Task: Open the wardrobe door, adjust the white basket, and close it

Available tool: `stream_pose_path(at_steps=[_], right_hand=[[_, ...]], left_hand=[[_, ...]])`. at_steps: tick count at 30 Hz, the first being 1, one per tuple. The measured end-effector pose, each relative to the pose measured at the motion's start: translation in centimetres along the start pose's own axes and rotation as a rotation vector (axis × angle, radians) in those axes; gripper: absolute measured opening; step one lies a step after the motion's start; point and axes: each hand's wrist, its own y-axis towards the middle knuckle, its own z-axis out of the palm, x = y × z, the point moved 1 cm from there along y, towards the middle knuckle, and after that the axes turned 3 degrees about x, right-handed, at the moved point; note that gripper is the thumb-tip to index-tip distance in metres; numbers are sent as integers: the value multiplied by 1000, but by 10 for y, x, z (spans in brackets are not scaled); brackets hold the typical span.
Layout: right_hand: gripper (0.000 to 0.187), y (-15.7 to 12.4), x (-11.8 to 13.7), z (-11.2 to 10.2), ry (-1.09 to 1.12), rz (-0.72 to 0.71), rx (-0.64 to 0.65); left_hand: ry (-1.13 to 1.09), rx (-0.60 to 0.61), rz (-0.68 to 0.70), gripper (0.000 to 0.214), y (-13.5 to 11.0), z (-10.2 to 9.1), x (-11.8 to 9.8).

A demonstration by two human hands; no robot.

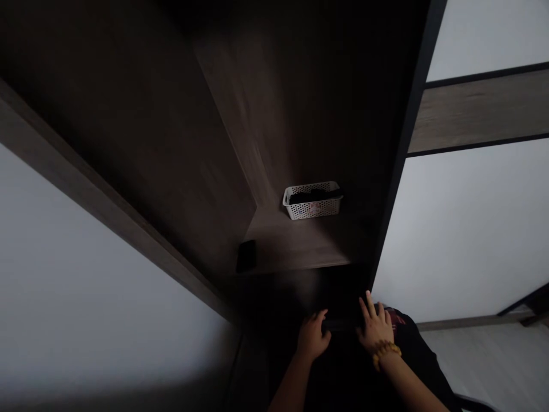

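My left hand (pixel 312 339) is low in the dark lower part of the cabinet, its fingers bent and its thumb apart from them. To its right, my right hand (pixel 376 331) has its fingers spread, close to the cabinet's right edge and a dark cloth item with a reddish patch (pixel 398 320). A yellow beaded bracelet (pixel 386 350) circles the right wrist. Between the hands runs a faint dark edge (pixel 342 325); shadow hides what it belongs to and whether either hand touches it.
Above the hands, a wooden shelf (pixel 295 243) holds a white perforated basket (pixel 315 210) with dark contents. A small black object (pixel 246 256) stands at the shelf's left end. White panels with a wooden band (pixel 480 111) flank the right side; a pale wall (pixel 86 274) is at left.
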Motion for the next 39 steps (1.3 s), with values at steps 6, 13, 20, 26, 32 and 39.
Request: stream_pose_path(at_steps=[6, 13, 20, 26, 32, 39], right_hand=[[79, 3, -1, 2, 40, 62, -34], [90, 11, -10, 8, 154, 119, -97], [76, 22, -8, 7, 255, 52, -115], [72, 42, 12, -17, 534, -137, -239], [63, 148, 41, -78, 609, -223, -382], [73, 354, 73, -125, 336, -60, -222]], left_hand=[[26, 23, -12, 61, 1, -3, 1], [43, 44, -14, 58, 5, -3, -1], [18, 46, -2, 59, 13, -6, 7], [-24, -206, 42, 54, 36, -12, 32], [89, -704, 183, 44, 122, -110, 38], [373, -610, 65, 62, 277, -245, 49]])
